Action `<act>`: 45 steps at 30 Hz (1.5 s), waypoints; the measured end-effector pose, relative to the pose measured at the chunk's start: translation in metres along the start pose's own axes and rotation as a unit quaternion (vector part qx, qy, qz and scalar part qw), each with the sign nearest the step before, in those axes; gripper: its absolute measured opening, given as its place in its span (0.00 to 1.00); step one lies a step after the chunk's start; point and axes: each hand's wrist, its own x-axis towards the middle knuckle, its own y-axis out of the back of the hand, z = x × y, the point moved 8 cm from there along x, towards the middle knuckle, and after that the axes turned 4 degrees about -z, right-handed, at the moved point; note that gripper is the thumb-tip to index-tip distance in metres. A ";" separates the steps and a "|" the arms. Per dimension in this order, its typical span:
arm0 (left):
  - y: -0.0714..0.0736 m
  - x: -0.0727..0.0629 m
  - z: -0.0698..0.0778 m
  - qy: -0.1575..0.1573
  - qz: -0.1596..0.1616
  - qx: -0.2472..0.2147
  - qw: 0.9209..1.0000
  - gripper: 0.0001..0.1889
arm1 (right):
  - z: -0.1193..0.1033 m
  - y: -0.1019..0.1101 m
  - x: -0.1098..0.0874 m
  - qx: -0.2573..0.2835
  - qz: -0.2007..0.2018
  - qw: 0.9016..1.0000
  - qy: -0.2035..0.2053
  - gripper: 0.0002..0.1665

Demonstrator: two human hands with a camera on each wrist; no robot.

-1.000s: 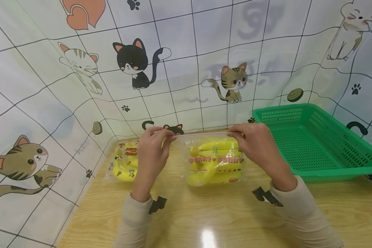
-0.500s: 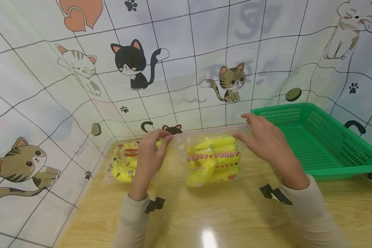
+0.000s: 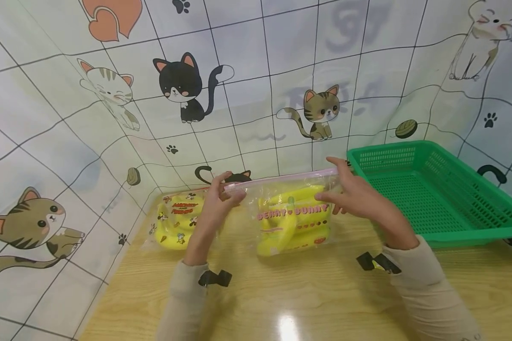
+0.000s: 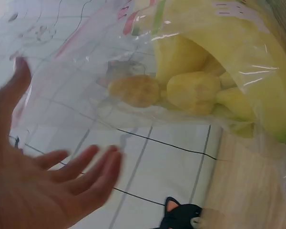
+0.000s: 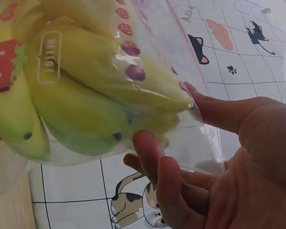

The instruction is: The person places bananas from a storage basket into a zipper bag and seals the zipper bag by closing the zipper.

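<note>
A clear zip bag printed "Berry Bunny" holds several yellow bananas, its pink zip strip along the top. My left hand is at the bag's upper left corner by the zip slider. In the left wrist view its fingers are spread apart, with the thumb close to the zip edge. My right hand holds the bag's right side, thumb over the front. In the right wrist view its curled fingers overlap the bag's clear edge near the banana tips.
A second clear bag of bananas, printed "Mickey and Friends", lies to the left on the wooden table, partly behind my left hand. At the right stands a green perforated basket. A cat-print sheet hangs behind the table.
My right hand leaves the zip's right end, opens wide, then takes the bag's right side. The left hand goes from pinching the zip to spread fingers. The bag's right end tilts up.
</note>
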 end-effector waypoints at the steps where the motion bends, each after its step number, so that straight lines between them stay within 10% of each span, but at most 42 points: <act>1: -0.006 0.001 -0.007 0.020 -0.043 -0.001 0.999 0.41 | -0.001 0.000 0.000 0.000 0.005 1.000 0.000 0.66; 5: -0.036 0.001 -0.029 0.039 -0.209 0.040 0.976 0.48 | 0.001 0.001 0.003 0.012 0.032 0.999 -0.009 0.70; 9: -0.054 0.000 -0.044 0.045 -0.268 0.081 0.959 0.57 | 0.007 0.001 0.007 0.050 0.061 0.997 -0.026 0.74; 18: -0.063 0.002 -0.065 0.090 -0.260 0.077 0.958 0.59 | 0.017 -0.004 0.013 0.060 0.034 0.996 -0.049 0.76; 25: -0.060 0.003 -0.071 0.123 -0.240 0.026 0.963 0.48 | 0.019 -0.019 0.017 -0.012 -0.057 0.998 -0.018 0.27; 32: -0.061 0.003 -0.074 0.126 -0.251 0.009 0.960 0.44 | 0.024 -0.045 0.016 -0.036 -0.151 0.988 0.008 0.32; 45: -0.057 0.005 -0.074 0.127 -0.203 0.023 0.971 0.43 | 0.035 -0.044 0.027 -0.059 -0.075 0.995 -0.040 0.48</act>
